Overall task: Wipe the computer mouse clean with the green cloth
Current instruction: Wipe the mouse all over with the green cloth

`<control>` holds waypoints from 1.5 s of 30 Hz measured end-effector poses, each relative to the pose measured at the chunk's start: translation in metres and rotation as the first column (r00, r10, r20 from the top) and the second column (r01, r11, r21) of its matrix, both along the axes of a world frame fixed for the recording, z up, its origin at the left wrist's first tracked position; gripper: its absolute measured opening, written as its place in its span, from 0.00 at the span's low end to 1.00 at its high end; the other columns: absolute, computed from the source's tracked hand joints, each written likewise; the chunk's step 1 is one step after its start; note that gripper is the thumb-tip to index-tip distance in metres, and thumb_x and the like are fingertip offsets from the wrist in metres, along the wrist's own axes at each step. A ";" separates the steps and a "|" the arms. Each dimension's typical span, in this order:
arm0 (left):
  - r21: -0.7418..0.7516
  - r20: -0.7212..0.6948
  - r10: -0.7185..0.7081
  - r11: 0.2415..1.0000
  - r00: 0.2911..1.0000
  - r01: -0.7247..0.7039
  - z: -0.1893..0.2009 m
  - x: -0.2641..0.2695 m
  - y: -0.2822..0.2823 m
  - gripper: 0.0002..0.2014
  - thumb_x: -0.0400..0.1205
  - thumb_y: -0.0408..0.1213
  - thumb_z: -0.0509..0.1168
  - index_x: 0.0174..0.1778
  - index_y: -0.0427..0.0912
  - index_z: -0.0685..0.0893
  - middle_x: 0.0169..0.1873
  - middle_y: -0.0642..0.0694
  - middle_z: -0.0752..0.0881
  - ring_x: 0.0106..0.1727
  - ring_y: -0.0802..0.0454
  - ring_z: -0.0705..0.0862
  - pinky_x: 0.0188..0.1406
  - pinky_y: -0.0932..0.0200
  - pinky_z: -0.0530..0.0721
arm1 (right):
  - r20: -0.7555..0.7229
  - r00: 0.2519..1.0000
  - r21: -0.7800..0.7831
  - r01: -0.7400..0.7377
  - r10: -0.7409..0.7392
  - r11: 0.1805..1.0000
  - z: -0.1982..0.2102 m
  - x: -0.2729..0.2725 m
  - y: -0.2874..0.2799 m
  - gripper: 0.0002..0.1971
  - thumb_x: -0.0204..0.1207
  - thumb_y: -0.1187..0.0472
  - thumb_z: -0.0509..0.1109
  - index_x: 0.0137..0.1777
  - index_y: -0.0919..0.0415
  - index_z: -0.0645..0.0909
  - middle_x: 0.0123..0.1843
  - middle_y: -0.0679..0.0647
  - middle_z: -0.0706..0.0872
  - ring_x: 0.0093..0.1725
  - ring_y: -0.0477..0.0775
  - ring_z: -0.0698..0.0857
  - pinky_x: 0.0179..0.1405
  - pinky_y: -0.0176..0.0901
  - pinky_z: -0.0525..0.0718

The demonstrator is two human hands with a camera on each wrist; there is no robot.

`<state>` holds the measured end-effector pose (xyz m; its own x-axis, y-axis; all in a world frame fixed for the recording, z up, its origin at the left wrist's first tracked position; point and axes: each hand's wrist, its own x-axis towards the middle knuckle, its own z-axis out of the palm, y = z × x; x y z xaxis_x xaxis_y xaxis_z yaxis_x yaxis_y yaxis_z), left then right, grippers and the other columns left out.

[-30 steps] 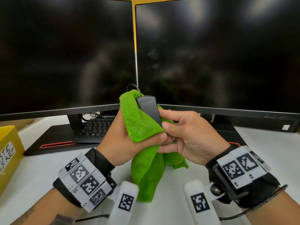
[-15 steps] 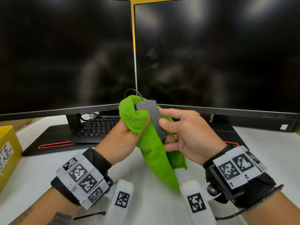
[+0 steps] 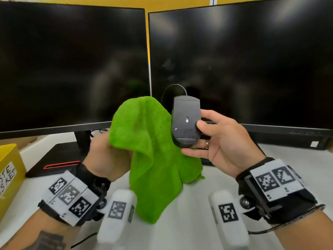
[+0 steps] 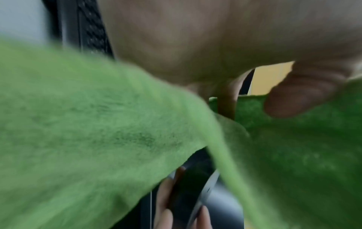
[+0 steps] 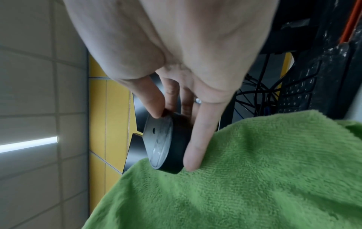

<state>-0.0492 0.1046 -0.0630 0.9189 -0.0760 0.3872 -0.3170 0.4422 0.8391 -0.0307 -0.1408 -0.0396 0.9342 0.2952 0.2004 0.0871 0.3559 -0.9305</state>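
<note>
My right hand (image 3: pixel 214 139) holds the black wired computer mouse (image 3: pixel 186 121) upright in the air, its flat underside turned toward me, thumb on the base and fingers behind. The right wrist view shows the mouse (image 5: pixel 164 145) pinched between thumb and fingers. My left hand (image 3: pixel 106 154) grips the green cloth (image 3: pixel 153 156), which is draped over its fingers and hangs down toward the desk. The cloth's right edge sits just beside the mouse's left side. In the left wrist view the cloth (image 4: pixel 88 131) fills most of the frame, blurred. The left fingers are hidden under the fabric.
Two dark monitors (image 3: pixel 72 65) (image 3: pixel 243 65) stand side by side right behind my hands. A black stand base with a red stripe (image 3: pixel 59 159) sits at left, a yellow box (image 3: pixel 9 172) at the far left edge. The white desk (image 3: pixel 189 222) lies below.
The mouse has turned so its underside faces me and has come free of the cloth. My left hand has pulled the cloth away to the left, and it now hangs open.
</note>
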 end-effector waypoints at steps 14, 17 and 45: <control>-0.006 0.015 0.065 0.998 0.998 -0.065 0.005 0.000 -0.026 0.30 0.69 0.26 0.77 0.69 0.38 0.83 0.66 0.27 0.85 0.44 0.44 0.93 0.39 0.48 0.94 | -0.162 0.972 0.194 -0.139 0.171 0.971 -0.004 0.000 0.007 0.22 0.87 0.65 0.53 0.71 0.63 0.84 0.45 0.61 0.86 0.30 0.58 0.82 0.32 0.46 0.79; -0.058 -0.009 0.010 0.998 1.000 -0.011 0.008 -0.005 -0.026 0.45 0.58 0.41 0.88 0.73 0.40 0.80 0.50 0.34 0.91 0.43 0.44 0.92 0.40 0.47 0.94 | -0.219 0.952 0.287 -0.146 0.213 0.947 -0.002 0.000 0.007 0.22 0.86 0.62 0.52 0.72 0.63 0.82 0.43 0.60 0.82 0.28 0.52 0.73 0.25 0.40 0.72; 0.016 0.054 0.198 0.980 0.979 -0.199 0.005 -0.001 -0.037 0.18 0.71 0.38 0.76 0.56 0.37 0.91 0.50 0.39 0.92 0.46 0.47 0.91 0.48 0.51 0.92 | 0.071 0.946 -0.034 -0.316 0.318 0.948 -0.023 -0.010 0.032 0.30 0.74 0.74 0.69 0.76 0.56 0.83 0.75 0.68 0.84 0.70 0.74 0.83 0.67 0.66 0.75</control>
